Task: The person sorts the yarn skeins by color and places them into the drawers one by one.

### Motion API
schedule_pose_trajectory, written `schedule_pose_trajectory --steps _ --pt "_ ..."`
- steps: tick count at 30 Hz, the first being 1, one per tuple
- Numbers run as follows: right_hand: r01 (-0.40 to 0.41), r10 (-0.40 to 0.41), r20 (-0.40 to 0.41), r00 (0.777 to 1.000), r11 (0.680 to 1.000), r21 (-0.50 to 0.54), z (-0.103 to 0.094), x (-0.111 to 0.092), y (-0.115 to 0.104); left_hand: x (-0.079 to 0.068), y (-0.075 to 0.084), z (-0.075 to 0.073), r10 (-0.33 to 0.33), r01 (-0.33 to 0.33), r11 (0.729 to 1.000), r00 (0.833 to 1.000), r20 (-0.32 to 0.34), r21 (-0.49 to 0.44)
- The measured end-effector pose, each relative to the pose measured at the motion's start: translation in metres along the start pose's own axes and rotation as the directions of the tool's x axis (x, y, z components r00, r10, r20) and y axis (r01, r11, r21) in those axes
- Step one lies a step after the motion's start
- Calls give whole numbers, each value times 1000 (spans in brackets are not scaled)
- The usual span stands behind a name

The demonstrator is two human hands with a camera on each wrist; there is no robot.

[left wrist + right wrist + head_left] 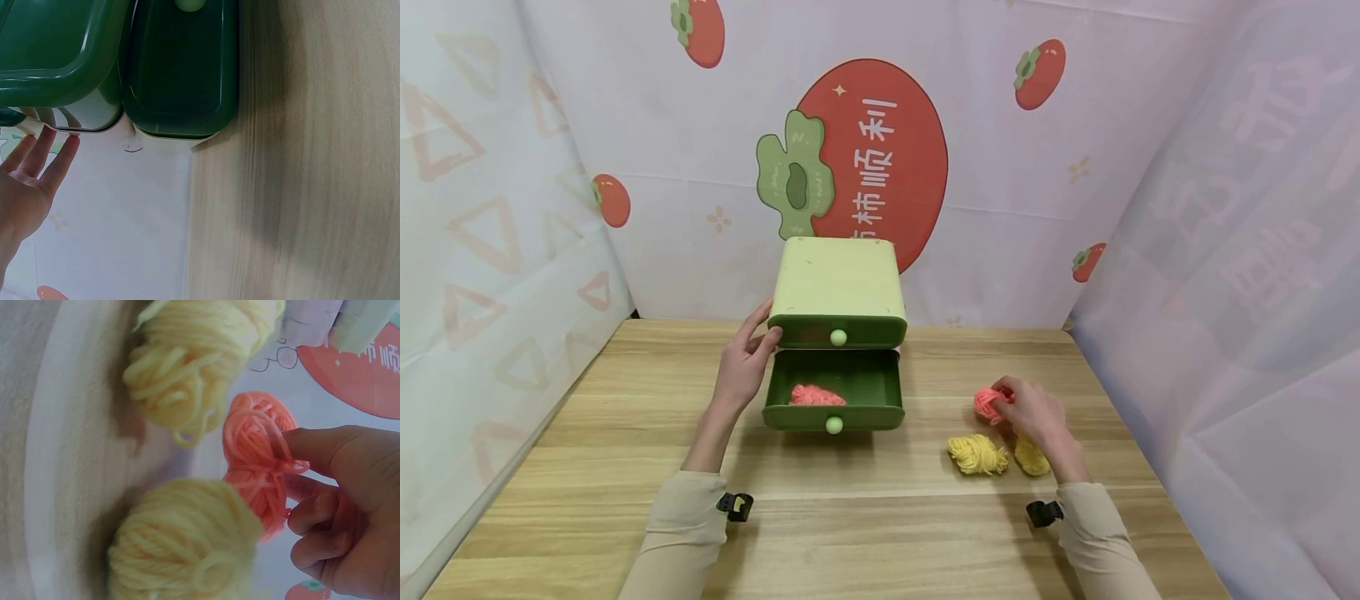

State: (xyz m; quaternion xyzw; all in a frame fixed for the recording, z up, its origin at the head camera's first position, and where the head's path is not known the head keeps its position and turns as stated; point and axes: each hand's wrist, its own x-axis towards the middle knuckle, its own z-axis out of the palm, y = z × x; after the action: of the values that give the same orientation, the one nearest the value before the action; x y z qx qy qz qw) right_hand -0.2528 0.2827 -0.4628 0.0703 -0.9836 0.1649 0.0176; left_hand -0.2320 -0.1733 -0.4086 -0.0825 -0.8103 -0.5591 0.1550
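The left hand [743, 367], fingers straight, touches a boxy pale-green plastic cabinet [838, 279], apparently bracing it. To its right, the right hand [1036, 412] pinches a coral-pink yarn skein [987, 406], perhaps clear of the wood-grained table [880, 533]. Only the head view shows another pink skein [816, 396] inside the dark-green plastic lower drawer [876, 417]; only the right wrist view, the held one's cinched middle.

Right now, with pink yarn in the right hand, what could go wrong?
The held pink yarn could slip or snag: the right hand only pinches it. The two yellow bundles lie close by and might get knocked. The lower drawer juts out, so a bump could shift it, even with the left hand on the cabinet's side.
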Motion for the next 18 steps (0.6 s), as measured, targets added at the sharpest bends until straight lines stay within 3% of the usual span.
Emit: schedule_pose_trajectory --steps 18 --pt "135 -137 -176 975 991 -22 -25 -4 -52 1 -2 0 7 -7 999 1000 3 -37"
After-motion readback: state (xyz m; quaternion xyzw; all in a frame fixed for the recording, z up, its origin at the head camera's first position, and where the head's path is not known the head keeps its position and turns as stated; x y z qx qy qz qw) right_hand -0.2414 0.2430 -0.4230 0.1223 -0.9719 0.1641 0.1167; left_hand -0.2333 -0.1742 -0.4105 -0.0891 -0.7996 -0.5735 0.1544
